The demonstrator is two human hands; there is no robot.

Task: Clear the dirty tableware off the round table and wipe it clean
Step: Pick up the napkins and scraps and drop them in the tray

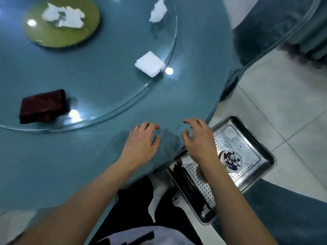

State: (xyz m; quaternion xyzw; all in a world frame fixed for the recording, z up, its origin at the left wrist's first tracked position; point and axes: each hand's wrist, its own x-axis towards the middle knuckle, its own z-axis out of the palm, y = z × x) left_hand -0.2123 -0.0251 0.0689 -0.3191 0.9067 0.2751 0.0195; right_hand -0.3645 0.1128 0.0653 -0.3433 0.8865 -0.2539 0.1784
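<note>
While both my hands hover low over the near edge, the round table [99, 152] fills most of the view: teal top, glossy, spotted with lamp reflections. On it sits a clear glass turntable [113, 96], its rim curving from lower left up to the top right. A chair [276, 27] in matching teal cloth stands beyond the table at upper right, over pale floor tiles [290, 106].

Below the table edge, to my right, a steel tray [254, 138] with a perforated floor. In it, a small dish [231, 160] with dark smears; dark shapes along the tray's near side, too blurred to name.

On the turntable, far left, a green round mat [53, 36] with crumpled white tissue [63, 15] on top. Another crumpled tissue [158, 10] lies near the far rim. A folded white cloth [149, 64] lies just inside the rim at right. A folded dark red cloth [42, 106] lies near the left, inside the near rim.

My left hand [141, 144]: fingers loosely curled, holding nothing, over the table top. My right hand [198, 138]: same, fingers spread and bent, holding nothing, over the table's edge. The two hands are near each other, apart.
</note>
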